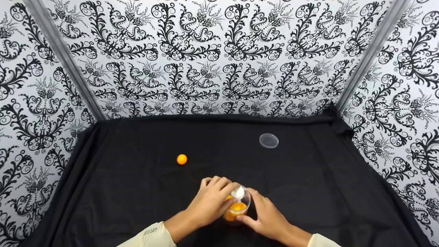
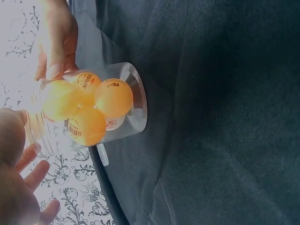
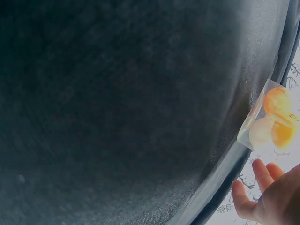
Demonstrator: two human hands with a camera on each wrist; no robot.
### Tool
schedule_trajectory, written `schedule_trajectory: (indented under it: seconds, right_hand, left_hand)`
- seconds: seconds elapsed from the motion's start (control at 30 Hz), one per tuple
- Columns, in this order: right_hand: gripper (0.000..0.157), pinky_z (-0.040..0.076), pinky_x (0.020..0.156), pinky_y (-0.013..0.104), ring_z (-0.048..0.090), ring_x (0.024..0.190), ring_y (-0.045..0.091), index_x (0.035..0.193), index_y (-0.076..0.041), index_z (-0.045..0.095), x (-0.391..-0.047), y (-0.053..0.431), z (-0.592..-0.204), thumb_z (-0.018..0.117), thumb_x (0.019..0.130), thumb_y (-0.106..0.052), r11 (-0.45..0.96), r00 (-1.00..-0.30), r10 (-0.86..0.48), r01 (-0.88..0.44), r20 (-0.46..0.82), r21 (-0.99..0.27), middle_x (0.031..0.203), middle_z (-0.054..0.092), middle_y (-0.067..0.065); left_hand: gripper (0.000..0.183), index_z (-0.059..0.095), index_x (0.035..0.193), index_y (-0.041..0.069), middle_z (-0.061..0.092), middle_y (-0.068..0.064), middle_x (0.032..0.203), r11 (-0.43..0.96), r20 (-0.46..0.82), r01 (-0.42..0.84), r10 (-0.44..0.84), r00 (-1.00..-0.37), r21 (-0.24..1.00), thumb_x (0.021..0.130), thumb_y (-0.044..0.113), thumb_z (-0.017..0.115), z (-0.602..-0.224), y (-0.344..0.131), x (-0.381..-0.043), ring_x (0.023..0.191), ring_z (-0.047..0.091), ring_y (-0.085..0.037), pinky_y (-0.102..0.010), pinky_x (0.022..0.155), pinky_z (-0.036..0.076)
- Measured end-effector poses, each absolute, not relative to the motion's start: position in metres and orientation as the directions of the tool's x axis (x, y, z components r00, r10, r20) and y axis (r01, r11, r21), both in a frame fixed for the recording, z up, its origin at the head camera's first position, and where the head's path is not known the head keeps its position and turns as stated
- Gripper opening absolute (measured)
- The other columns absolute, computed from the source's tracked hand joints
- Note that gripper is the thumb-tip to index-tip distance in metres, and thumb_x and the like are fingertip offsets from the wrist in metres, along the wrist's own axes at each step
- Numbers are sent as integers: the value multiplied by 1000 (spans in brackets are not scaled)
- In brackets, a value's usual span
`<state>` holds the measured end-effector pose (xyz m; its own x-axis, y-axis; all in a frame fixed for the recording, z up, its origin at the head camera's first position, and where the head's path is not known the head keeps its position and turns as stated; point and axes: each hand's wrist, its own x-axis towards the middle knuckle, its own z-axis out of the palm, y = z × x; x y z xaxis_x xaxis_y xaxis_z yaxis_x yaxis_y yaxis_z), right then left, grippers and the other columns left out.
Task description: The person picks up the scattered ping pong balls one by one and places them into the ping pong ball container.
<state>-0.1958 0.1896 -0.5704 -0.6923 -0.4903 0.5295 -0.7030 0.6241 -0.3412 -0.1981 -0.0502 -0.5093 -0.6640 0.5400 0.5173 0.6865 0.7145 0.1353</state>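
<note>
A clear plastic jar (image 1: 247, 202) stands upright near the front of the black cloth, holding several orange ping-pong balls (image 2: 114, 97) and a white one (image 2: 115, 123) low down. From the right side, my right hand (image 1: 269, 219) grips the jar between thumb and fingers; in the left wrist view this right hand (image 2: 58, 44) shows at the jar's far side. Over the jar's mouth, my left hand (image 1: 212, 199) pinches a white ping-pong ball (image 1: 238, 192) between thumb and index finger. Its other fingers are spread beside the threaded neck in the left wrist view.
One orange ping-pong ball (image 1: 181, 159) lies on the black cloth (image 1: 137, 185), left of the hands. A clear round lid (image 1: 269, 140) lies flat farther back on the right. Patterned black-and-white panels (image 1: 192, 68) enclose the back and sides.
</note>
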Motion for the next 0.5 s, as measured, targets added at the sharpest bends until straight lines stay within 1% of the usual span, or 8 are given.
schedule_trajectory:
  seconds: [0.27,0.5]
  right_hand:
    - [79,59,84,41,71,103,20,145,-13,44,-196,190,-571,75,86,-56,628,-699,-490,-698,521,-344,125,68,3]
    - [79,59,82,39,71,100,17,144,-14,48,-195,189,-572,78,84,-54,628,-687,-468,-701,556,-338,122,69,2]
  left_hand:
    - [35,60,130,28,63,10,115,723,500,681,549,-670,118,99,43,64,-508,-50,-198,105,57,-12,-47,90,46]
    - [35,61,129,28,63,9,114,726,499,677,544,-675,124,99,44,64,-508,-49,-198,105,58,-12,-47,91,46]
